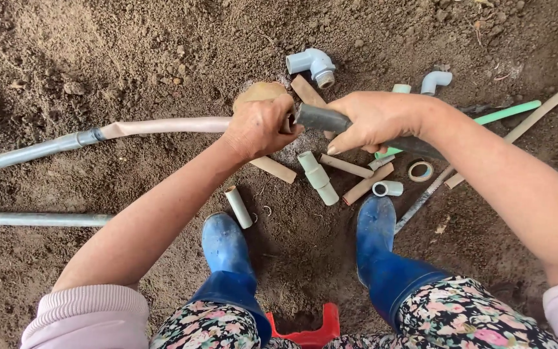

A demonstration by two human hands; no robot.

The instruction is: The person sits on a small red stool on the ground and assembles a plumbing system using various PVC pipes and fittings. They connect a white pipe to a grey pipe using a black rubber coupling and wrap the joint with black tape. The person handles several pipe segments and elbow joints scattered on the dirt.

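Note:
My left hand (pixel 258 127) grips the end of a pale pink hose (pixel 163 125) that runs left into a grey pipe (pixel 27 154). My right hand (pixel 374 120) is closed around a dark grey pipe (pixel 321 118) whose end points at the left hand, close to the hose end. The two ends meet between my hands above bare soil. On the ground below lie several short pipe offcuts, among them a pale green coupling piece (pixel 318 177) and a white stub (pixel 238 207).
A pale blue threaded elbow fitting (pixel 312 65) and a smaller elbow (pixel 435 81) lie further off. A roll of tape (pixel 420 170), a green pipe (pixel 508 112) and a tan pipe (pixel 537 115) lie at right. Blue rubber boots (pixel 376 236) stand on the soil. A second grey pipe (pixel 33 220) lies at left.

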